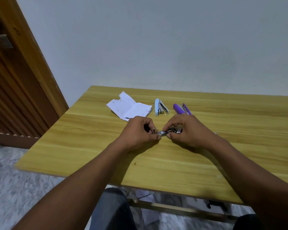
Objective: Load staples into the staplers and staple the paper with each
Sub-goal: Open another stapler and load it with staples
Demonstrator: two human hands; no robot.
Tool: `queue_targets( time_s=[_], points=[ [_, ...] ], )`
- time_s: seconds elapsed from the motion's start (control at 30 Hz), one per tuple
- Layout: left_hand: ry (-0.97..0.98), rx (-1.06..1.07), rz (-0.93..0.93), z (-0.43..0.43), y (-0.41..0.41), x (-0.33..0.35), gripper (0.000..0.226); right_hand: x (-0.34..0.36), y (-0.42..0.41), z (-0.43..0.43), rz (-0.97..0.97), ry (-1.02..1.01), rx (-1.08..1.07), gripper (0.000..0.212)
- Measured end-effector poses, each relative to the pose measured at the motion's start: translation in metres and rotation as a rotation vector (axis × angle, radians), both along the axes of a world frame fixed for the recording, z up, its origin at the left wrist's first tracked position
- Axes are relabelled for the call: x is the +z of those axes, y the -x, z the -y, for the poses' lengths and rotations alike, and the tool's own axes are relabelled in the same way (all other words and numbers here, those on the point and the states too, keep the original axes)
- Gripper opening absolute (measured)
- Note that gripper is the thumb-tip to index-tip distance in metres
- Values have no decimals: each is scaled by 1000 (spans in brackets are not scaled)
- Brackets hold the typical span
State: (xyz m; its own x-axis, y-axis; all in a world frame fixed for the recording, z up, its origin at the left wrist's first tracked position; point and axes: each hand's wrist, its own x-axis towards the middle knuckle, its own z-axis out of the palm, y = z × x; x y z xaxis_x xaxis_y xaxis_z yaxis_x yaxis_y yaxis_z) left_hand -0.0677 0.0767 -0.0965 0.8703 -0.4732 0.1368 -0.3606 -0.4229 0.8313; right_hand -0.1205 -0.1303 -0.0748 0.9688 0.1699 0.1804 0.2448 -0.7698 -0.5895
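Pale grey wall (156,39), brown wooden door (15,97) at left, light wood-grain table (90,155), mottled grey floor (15,188).

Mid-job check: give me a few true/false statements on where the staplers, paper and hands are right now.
1. The blue stapler lies on the table between the paper and the purple stapler. True.
2. The paper is right of the purple stapler. False: it lies left of both staplers.
3. The left hand and right hand both grip a small metal piece. True.
4. The right hand holds the purple stapler. False: it lies on the table behind that hand.
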Motion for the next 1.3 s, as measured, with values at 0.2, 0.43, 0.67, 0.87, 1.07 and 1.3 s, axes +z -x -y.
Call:
queue_targets(
  time_s=[0.2, 0.43, 0.67, 0.87, 1.07, 1.3],
  points=[
    [-1, -4, 5, 0, 0, 0, 24, -3, 1, -1, 63, 40, -9, 20],
    [1, -4, 3, 0, 1, 0, 26, -2, 7, -7, 103, 161, 13, 35],
    [-10, 5, 13, 0, 3, 3, 33, 1, 5, 5, 236, 362, -190, 25],
    [-12, 10, 31, 0, 2, 2, 35, -3, 9, -4, 182, 275, -66, 36],
    [-5, 23, 15, 0, 4, 4, 29, -1, 9, -12, 220, 29, -132, 19],
    [-41, 65, 39, -1, 3, 6, 16, -5, 5, -53, 205, -135, -163, 9]
  ],
)
